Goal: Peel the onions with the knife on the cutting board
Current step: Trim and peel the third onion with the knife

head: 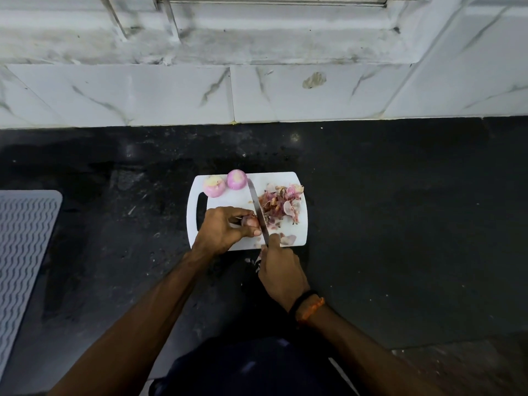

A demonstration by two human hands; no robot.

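A white cutting board (228, 201) lies on the black counter. Two peeled pink onions (214, 186) (237, 179) sit at its far left corner. My left hand (225, 228) is closed on a third onion (251, 221) near the board's front, mostly hidden by my fingers. My right hand (281, 270) grips the handle of a knife (258, 210), whose blade runs away from me along the right side of the held onion, touching it. A heap of pink and brown onion skins (281, 202) lies on the board's right half.
The black counter (400, 224) spreads to both sides. A grey ribbed mat (23, 252) lies at the left edge. A white marble-tiled wall (257, 95) rises behind the counter. Small bits of skin (251, 260) lie on the counter just in front of the board.
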